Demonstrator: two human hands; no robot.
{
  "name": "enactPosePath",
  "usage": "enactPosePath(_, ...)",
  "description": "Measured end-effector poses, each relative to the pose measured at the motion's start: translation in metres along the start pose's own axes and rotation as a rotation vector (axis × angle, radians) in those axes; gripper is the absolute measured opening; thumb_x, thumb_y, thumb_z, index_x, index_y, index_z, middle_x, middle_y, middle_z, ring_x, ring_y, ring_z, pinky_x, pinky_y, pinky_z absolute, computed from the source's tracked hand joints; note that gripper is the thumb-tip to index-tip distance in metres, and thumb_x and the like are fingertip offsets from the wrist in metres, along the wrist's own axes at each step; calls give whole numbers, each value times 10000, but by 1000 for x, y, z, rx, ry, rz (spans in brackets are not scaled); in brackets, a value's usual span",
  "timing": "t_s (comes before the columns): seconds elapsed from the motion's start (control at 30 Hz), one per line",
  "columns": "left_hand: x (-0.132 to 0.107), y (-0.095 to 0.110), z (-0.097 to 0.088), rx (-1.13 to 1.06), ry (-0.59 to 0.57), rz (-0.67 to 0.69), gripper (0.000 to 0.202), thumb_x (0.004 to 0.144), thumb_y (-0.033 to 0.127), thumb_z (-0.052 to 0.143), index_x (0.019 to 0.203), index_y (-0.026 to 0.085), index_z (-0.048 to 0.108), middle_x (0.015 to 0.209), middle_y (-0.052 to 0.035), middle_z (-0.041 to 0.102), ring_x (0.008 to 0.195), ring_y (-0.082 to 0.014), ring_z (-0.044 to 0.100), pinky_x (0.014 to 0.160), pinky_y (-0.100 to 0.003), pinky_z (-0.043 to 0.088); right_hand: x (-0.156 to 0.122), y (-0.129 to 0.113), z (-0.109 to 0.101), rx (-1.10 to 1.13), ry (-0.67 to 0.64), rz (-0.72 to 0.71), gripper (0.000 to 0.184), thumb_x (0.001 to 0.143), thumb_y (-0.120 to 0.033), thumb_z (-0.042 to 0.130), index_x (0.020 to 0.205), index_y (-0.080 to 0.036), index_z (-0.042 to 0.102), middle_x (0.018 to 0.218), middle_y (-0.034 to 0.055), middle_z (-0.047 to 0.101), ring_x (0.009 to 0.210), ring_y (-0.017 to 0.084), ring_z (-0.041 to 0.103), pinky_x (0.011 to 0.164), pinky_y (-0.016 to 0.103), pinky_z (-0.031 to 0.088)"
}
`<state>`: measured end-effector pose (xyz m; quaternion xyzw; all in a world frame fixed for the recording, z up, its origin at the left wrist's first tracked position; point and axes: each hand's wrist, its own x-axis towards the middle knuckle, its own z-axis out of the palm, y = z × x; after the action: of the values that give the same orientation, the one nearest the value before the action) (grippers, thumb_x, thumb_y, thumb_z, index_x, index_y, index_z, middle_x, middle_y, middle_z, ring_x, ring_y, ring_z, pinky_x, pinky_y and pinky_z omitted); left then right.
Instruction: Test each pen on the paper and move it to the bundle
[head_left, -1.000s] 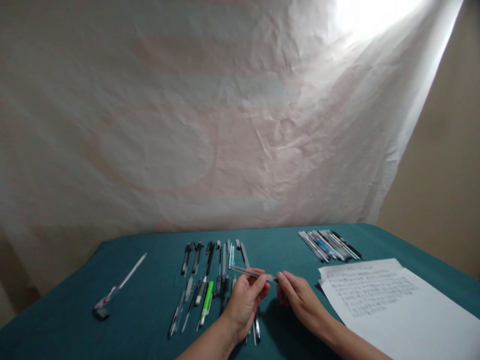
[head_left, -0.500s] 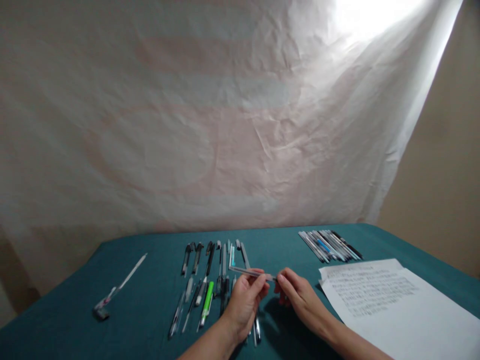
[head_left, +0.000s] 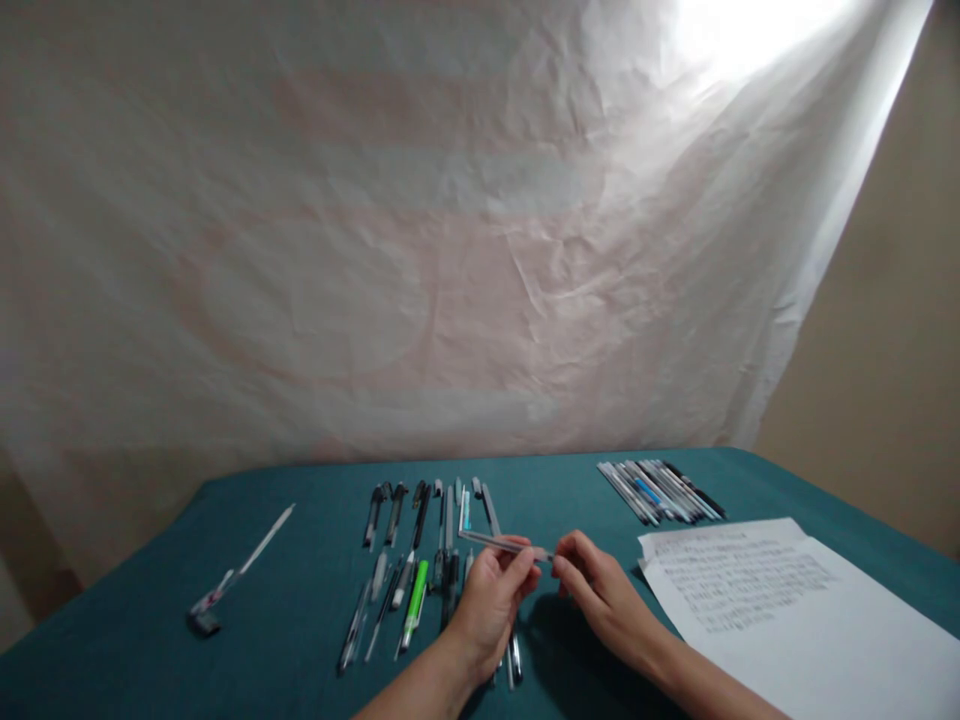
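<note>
My left hand (head_left: pixel 489 598) is closed round a slim clear pen (head_left: pixel 491 541), held almost level above the table. The pen's far part sticks out to the left, and its other end points right, toward my right hand (head_left: pixel 600 600). There the thumb and forefinger of my right hand are pinched at that end; the small part between them is mostly hidden. Beneath and beside my left hand lie several pens and pen parts, among them a bright green pen (head_left: pixel 415 606), a black pen (head_left: pixel 422 516) and a clear pen (head_left: pixel 353 628).
Handwritten paper sheets (head_left: pixel 810 640) lie at the right. Behind them is a row of several pen refills (head_left: pixel 637 492). A white stick-like piece (head_left: pixel 267 538) and a dark-ended piece (head_left: pixel 203 620) lie on the left of the green tabletop (head_left: pixel 292 600). Pale sheeting (head_left: pixel 450 250) hangs behind.
My right hand's fingers have shifted slightly and uncurled a little at the pen's right end. My left hand and the pen stay nearly in place.
</note>
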<state>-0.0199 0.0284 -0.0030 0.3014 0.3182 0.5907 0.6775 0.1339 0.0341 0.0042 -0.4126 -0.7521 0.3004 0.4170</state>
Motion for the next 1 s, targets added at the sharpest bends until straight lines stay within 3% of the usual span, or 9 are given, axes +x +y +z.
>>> enactPosePath(0.23, 0, -2, -1, 34, -28, 7, 261, 686, 226, 705, 881, 148, 551, 802, -6, 615, 664, -73, 557, 672, -200, 439, 0, 5, 3, 29, -44, 42, 417, 916, -402, 270, 641, -178, 489, 583, -16, 523, 544, 112, 501, 556, 223, 376)
enactPosePath(0.53, 0, 0, 1, 39, -24, 3, 289, 646, 229, 733, 869, 153, 566, 781, -2, 624, 656, -80, 560, 667, -198, 439, -1, 1, 1, 54, -55, 28, 346, 897, -419, 325, 701, -184, 485, 615, -18, 543, 556, 107, 500, 550, 214, 392)
enactPosePath(0.83, 4, -2, 2, 68, -30, -12, 252, 677, 170, 708, 875, 152, 552, 782, 4, 620, 671, -69, 559, 683, -175, 441, 2, 5, 5, 466, -166, 235, 407, 868, -507, 311, 685, -171, 452, 523, -46, 486, 422, 83, 485, 433, 188, 387)
enactPosePath(1.0, 3, 2, 9, 79, -17, -23, 236, 712, 164, 677, 903, 156, 538, 826, -12, 606, 691, -77, 553, 704, -199, 454, 6, 7, 0, 461, -145, 240, 407, 888, -468, 278, 687, -169, 466, 535, -33, 495, 447, 87, 492, 431, 181, 386)
